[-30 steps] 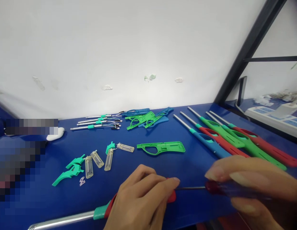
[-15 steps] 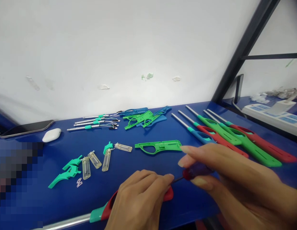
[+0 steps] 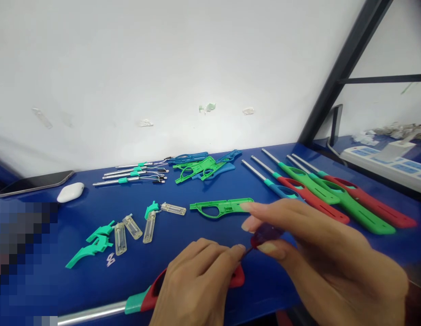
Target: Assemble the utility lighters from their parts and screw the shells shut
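While the left hand point(image 3: 196, 283) lies with its fingers close together over the handle of a red lighter point(image 3: 152, 296), near the front edge of the worktop point(image 3: 259, 290), the right hand point(image 3: 324, 262) pinches a screwdriver point(image 3: 264, 235) between thumb and fingertips. Its shaft slants down to the left fingertips (the tip is hidden there). A green half shell point(image 3: 227, 207) lies nearer the back edge.

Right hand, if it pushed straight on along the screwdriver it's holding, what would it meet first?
Probably the left hand, whose fingertips lie where the visible shaft of the screwdriver ends, over the red handle. Depth there is hard to judge.
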Available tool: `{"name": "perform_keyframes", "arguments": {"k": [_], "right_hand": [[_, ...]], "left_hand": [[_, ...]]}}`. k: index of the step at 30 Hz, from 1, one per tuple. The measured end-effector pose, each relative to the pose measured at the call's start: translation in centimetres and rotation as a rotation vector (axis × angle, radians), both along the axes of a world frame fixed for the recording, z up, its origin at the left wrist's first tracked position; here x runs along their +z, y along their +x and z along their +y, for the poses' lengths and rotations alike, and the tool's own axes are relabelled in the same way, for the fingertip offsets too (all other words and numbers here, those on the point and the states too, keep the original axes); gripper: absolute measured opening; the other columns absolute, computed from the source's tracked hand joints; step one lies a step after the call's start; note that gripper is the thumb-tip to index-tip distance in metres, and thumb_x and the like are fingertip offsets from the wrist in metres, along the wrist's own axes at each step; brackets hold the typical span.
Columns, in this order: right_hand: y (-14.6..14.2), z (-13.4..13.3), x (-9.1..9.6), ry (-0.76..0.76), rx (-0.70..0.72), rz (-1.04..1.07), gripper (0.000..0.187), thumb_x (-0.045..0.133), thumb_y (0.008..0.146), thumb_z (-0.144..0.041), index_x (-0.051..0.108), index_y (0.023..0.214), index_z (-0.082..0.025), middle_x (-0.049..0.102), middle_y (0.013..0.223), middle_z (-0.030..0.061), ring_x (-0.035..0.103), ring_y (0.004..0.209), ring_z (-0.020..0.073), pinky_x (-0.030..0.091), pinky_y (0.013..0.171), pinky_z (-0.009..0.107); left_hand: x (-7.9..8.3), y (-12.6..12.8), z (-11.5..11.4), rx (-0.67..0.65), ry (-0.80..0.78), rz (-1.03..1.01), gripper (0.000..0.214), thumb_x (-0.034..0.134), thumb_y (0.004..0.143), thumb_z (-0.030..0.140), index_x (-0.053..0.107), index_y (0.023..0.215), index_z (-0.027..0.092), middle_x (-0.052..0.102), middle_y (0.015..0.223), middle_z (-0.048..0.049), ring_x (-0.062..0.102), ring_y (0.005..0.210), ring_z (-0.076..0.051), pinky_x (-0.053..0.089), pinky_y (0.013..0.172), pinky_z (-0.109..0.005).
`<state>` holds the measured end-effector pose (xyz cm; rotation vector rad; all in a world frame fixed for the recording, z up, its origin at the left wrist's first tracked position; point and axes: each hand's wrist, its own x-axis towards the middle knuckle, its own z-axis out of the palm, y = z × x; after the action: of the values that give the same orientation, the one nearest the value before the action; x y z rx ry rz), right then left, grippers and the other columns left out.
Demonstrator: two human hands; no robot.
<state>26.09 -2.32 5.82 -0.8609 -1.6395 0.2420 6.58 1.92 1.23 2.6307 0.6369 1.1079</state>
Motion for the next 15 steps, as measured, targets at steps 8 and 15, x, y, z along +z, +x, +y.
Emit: {"name": "perform_keyframes", "arguments": {"k": [8, 15], "right_hand": [[-0.57, -0.72, -0.18, 0.061, -0.207, 0.255, 0.04, 0.079, 0.096, -0.017, 0.08, 0.128, -0.041, 0.083, 0.103, -0.0096, 0.074, 0.083, 0.0127, 0.063, 0.073, 0.022], [-0.6, -0.76, 0.33, 0.026, -0.317, 0.325, 0.015, 0.086, 0.088, -0.025, 0.088, 0.102, -0.03, 0.081, 0.082, -0.0024, 0.071, 0.067, 0.0166, 0.061, 0.057, 0.027]], "left_hand": [[0.65, -0.34, -0.45, 0.055, -0.092, -0.117, 0.04, 0.05, 0.114, 0.016, 0.057, 0.151, 0.028, 0.08, 0.103, 0.0016, 0.079, 0.084, -0.009, 0.064, 0.079, -0.013], [0.46, -0.67, -0.51, 0.064, -0.214, -0.128, 0.053, 0.06, 0.107, 0.013, 0.055, 0.154, 0.037, 0.079, 0.103, 0.0066, 0.08, 0.084, -0.008, 0.066, 0.087, -0.013]]}}
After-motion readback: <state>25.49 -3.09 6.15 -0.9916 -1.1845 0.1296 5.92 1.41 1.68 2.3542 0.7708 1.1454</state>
